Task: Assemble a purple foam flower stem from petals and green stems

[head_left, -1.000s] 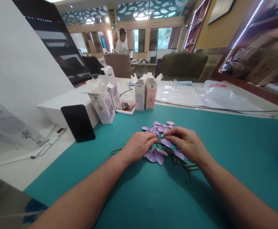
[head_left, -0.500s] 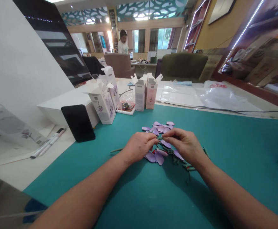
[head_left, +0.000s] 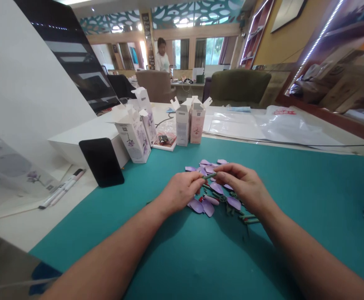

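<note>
Green stem piece (head_left: 210, 176) bridges the gap between your two hands, held just above a scatter of flower parts on a teal mat (head_left: 169, 266) that covers much of the counter (head_left: 19, 229). Your left hand (head_left: 183, 189) pinches one end between thumb and fingers; your right hand (head_left: 244, 185) nips the other between thumb and forefinger tips. (Whether the piece joins anything inside your left grip cannot be told; your fingers hide it.) Beneath and around your hands, lilac petals (head_left: 208, 207) lie loose, some beyond your fingers, others on your side, with no whole bloom visible in the pile. A pinkish piece (head_left: 211, 200) rests among the nearer petals, and several green rods (head_left: 252, 221) lie by your right wrist. Past the far edge of the pile, cartons (head_left: 197, 125) stand with their flaps open, so the unpacking looks at least partly done. Judging by the spread, your work is at an early stage: one part is in hand, while most of the visible pieces appear separate and unjoined.
</note>
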A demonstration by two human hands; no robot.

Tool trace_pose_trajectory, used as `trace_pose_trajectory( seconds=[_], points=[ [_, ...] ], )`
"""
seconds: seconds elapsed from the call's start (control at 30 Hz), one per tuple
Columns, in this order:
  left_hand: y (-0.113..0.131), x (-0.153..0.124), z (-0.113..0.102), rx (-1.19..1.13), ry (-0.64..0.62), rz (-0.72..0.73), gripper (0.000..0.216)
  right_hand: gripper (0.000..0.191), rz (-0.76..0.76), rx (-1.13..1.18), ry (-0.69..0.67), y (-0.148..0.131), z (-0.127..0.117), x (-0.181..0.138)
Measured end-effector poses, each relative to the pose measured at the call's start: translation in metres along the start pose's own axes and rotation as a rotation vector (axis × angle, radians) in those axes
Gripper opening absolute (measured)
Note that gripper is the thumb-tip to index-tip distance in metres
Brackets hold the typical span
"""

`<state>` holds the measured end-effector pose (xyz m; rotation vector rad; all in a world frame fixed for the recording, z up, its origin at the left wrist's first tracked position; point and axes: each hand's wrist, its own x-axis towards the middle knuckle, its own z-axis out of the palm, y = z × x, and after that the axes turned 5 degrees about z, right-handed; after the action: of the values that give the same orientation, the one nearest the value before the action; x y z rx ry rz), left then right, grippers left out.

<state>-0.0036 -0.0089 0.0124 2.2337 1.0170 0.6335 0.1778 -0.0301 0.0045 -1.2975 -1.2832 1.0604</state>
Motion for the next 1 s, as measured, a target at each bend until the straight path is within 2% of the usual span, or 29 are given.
trace_pose_trajectory(
  seconds=[0.37,0.5,0.63,0.87,1.0],
  points=[
    [-0.002,-0.001,0.004,0.114,0.015,0.071,0.025,0.032,-0.033,-0.109,-0.008,0.003,-0.001,-0.002],
    [-0.002,-0.001,0.004,0.101,0.018,0.039,0.028,0.031,-0.028,-0.086,-0.013,0.004,0.001,-0.002],
    [-0.005,0.000,-0.001,0.006,-0.018,0.009,0.025,0.030,-0.015,-0.073,0.006,0.000,-0.001,-0.001],
    [-0.013,0.002,-0.011,-0.283,-0.158,-0.113,0.037,0.035,0.070,0.008,0.146,-0.003,-0.017,0.008],
    [-0.013,0.003,-0.011,-0.335,-0.218,-0.139,0.032,0.035,0.057,0.046,0.158,-0.002,-0.020,0.010]
  ],
)
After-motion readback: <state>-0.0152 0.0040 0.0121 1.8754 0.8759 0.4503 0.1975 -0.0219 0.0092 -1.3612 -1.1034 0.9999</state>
